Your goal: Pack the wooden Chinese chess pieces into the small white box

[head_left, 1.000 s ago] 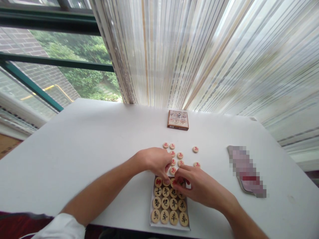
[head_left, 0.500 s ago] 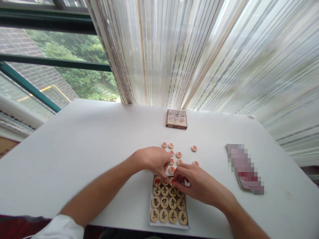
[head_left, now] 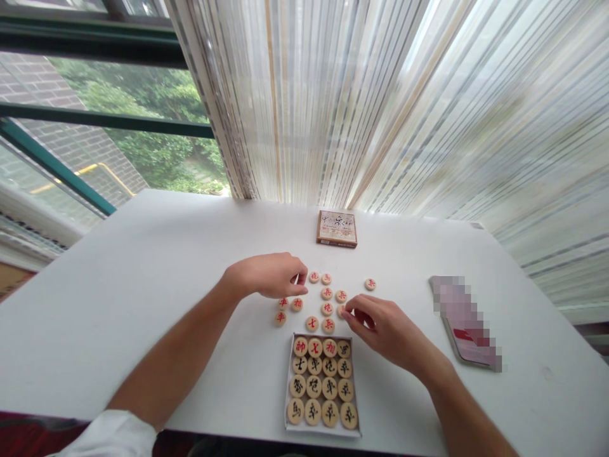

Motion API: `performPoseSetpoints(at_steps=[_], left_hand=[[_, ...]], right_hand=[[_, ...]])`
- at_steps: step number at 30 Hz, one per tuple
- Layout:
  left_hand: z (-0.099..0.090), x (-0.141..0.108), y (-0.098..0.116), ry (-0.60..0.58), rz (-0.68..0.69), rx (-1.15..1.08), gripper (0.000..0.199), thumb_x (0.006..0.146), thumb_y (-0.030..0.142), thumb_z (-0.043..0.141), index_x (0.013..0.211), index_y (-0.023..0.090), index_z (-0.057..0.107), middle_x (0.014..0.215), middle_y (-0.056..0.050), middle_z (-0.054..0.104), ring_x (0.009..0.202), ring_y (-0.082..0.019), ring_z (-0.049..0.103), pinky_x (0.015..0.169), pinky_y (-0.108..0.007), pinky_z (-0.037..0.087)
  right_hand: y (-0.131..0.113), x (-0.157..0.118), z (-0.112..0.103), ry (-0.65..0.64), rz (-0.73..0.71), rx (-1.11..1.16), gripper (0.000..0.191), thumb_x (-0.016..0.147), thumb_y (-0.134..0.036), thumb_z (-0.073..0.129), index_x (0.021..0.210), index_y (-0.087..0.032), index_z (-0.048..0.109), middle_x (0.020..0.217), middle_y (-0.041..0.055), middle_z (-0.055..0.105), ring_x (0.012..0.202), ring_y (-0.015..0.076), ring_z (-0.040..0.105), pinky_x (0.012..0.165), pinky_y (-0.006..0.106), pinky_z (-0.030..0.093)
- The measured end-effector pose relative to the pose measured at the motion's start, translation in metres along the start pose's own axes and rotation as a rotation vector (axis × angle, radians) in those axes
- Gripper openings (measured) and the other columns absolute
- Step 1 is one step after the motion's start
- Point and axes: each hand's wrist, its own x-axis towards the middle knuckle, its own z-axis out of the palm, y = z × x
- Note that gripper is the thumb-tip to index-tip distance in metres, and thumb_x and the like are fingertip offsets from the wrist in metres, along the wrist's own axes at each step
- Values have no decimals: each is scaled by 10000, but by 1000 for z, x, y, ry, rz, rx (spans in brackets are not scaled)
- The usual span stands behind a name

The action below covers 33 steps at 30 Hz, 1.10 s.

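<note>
My left hand (head_left: 280,276) hovers above the white table, left of the red-marked pieces, with thumb and index finger apart and nothing seen between them. Beneath it lie a red 相 piece (head_left: 297,304) and two red 車 pieces. With its fingertips together, my right hand (head_left: 378,320) is on the right edge of a red-marked piece (head_left: 341,311), partly covering it. A shallow white box (head_left: 288,400) near the front edge holds round wooden pieces in a four-by-four layout; its far row has three red-marked pieces and one black-marked.
Several other red-marked pieces (head_left: 326,294) lie beyond the box. At the far edge is a closed flat box (head_left: 337,229) with printed characters. A phone-like object (head_left: 469,327), partly pixelated, lies to the right. Striped curtains (head_left: 323,114) and a window stand behind the table.
My left hand has moved away from the box, up and left, uncovering loose pieces. My right hand has moved off the box to a loose piece. The box's far row is now fully visible.
</note>
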Motion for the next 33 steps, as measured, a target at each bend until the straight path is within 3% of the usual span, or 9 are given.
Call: performPoseSetpoints(at_steps=[11, 22, 26, 33], left_hand=[[-1, 4, -18, 32, -137, 2, 203, 910, 273, 504, 991, 229, 684, 990, -42, 748, 799, -184, 642, 639, -259, 407], [2, 9, -20, -13, -111, -35, 140, 842, 198, 550, 903, 218, 674, 923, -20, 758, 771, -179, 642, 632, -269, 403], [1, 8, -19, -26, -97, -38, 129, 850, 203, 548, 891, 218, 670, 917, -13, 760, 762, -174, 636, 624, -264, 396], [1, 8, -20, -17, -75, -31, 120, 869, 269, 580, 903, 224, 686, 932, -16, 752, 778, -174, 642, 627, -259, 404]], right_hand=[[18, 4, -1, 243, 23, -91, 211, 1022, -355, 529, 935, -211, 656, 646, -30, 587, 548, 111, 499, 603, 244, 414], [40, 6, -16, 668, 139, -220, 255, 996, -368, 568, 866, -185, 689, 539, -62, 477, 462, 94, 421, 531, 227, 361], [44, 6, -16, 705, 182, -235, 273, 992, -386, 568, 861, -185, 697, 533, -61, 489, 458, 95, 437, 526, 227, 361], [42, 8, -13, 657, 176, -227, 269, 988, -383, 573, 855, -185, 698, 532, -64, 492, 452, 89, 440, 522, 218, 362]])
